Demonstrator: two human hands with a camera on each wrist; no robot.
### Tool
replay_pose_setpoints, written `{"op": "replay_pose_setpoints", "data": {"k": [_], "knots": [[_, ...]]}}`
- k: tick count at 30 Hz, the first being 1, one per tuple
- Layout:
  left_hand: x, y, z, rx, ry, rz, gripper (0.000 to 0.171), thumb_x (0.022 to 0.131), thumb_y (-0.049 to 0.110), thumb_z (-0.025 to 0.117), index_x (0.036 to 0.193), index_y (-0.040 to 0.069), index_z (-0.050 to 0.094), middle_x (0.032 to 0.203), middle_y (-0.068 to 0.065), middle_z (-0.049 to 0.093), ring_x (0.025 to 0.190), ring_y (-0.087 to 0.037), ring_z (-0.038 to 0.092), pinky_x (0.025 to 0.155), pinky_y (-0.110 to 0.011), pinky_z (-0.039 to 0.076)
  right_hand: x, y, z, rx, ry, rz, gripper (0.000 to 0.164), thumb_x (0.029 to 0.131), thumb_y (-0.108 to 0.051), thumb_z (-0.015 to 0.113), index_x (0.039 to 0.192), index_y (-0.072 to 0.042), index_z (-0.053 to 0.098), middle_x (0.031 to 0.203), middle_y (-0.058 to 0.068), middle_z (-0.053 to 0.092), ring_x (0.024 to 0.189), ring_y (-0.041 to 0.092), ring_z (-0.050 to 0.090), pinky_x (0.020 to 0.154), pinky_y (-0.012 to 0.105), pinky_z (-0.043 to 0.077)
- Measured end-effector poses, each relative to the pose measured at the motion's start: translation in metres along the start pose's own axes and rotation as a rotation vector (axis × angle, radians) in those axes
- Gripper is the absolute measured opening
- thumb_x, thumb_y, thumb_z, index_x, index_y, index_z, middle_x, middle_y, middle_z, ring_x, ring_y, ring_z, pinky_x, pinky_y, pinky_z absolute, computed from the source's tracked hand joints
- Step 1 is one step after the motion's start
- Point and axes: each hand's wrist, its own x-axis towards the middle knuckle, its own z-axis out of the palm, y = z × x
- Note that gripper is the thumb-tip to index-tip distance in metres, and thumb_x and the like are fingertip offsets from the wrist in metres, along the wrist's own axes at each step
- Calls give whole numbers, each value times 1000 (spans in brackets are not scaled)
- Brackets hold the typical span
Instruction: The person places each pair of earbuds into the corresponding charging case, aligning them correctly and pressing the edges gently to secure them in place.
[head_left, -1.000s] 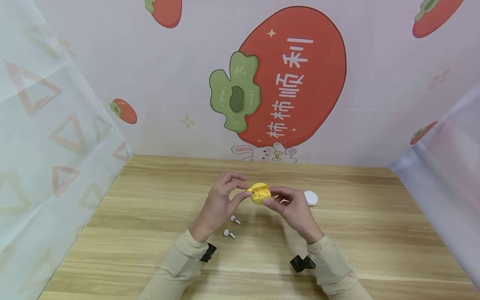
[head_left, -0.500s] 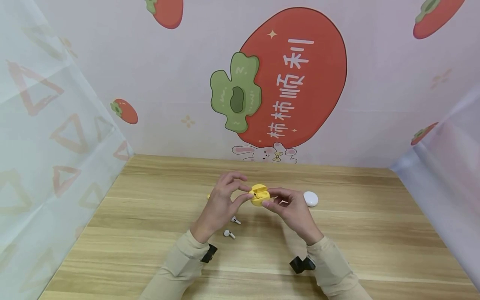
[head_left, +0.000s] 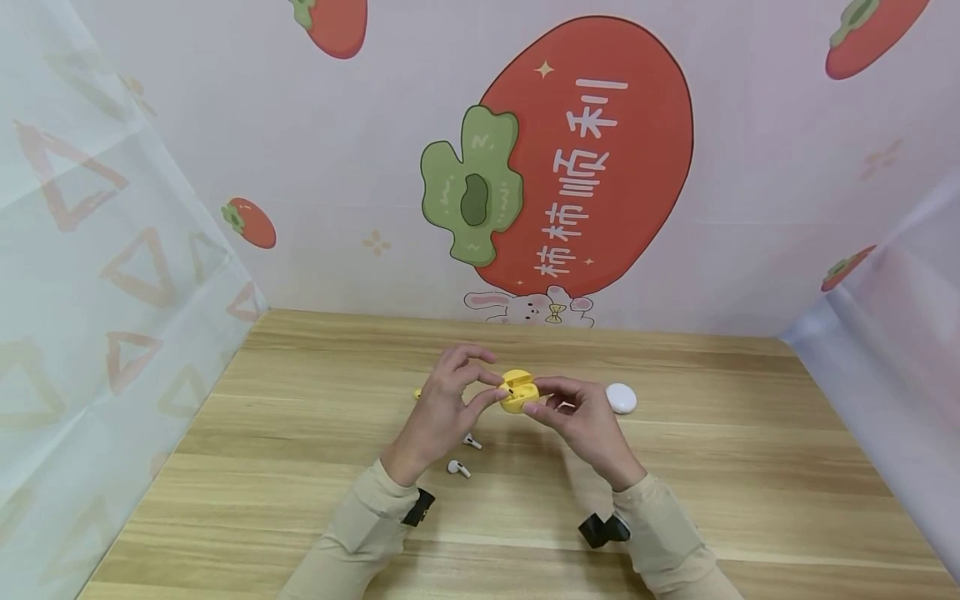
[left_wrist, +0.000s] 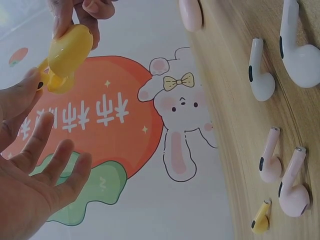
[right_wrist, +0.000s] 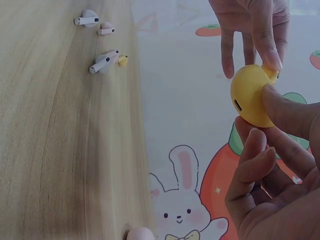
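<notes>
My right hand (head_left: 588,421) holds a yellow earbud charging case (head_left: 520,402) above the table, with its lid flipped up. In the right wrist view, the thumb presses the rounded shell of the case (right_wrist: 248,95), and fingers support it from below. My left hand (head_left: 442,408) pinches a yellow earbud (left_wrist: 45,79) between thumb and index finger, right at the opened side of the case. Its other fingers are spread. How deep the earbud sits in the case cannot be made out. A second yellow earbud (left_wrist: 261,222) lies on the table.
Two white earbuds (head_left: 458,468) lie on the wooden table (head_left: 247,467) below my left hand. Two pale pink earbuds (left_wrist: 294,197) rest near the loose yellow one. A round pale case (head_left: 621,398) stands beyond my right hand. A printed cloth wall (head_left: 337,275) rises behind.
The yellow case has shifted slightly left and down in the head view. My left fingers have brought the yellow earbud from the case's edge in over its opening.
</notes>
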Motion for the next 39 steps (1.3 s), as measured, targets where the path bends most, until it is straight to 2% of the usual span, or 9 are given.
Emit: {"op": "replay_pose_setpoints", "data": {"k": [10,21,33,39], "knots": [[-1,-1,2,10,2,15,13,84,10,83,93,7,74,119,-9,62,117,-27,55,100,-46,47,-2,-1,1,6,-3,0,30,86,-9,82,114,-1,75,96,9,71,81,20,57,64,23,49],[-1,-1,3,22,11,47,12,84,10,83,93,7,77,117,-11,62,116,-29,55,98,-53,47,0,1,2,12,-10,-8,29,85,-9,83,112,-3,76,96,10,72,80,21,59,63,23,49],[-1,0,3,37,-4,36,12,84,12,83,94,7,79,118,-8,61,118,-28,55,99,-53,47,-1,0,2,8,-11,-2,30,85,-10,83,113,-3,76,98,10,72,82,22,59,64,23,50],[0,0,0,47,-17,38,12,84,13,84,94,9,79,119,-8,61,119,-26,55,101,-47,46,0,1,3,12,-20,-11,29,85,-11,83,113,-4,76,97,10,72,81,22,60,64,23,50]]}}
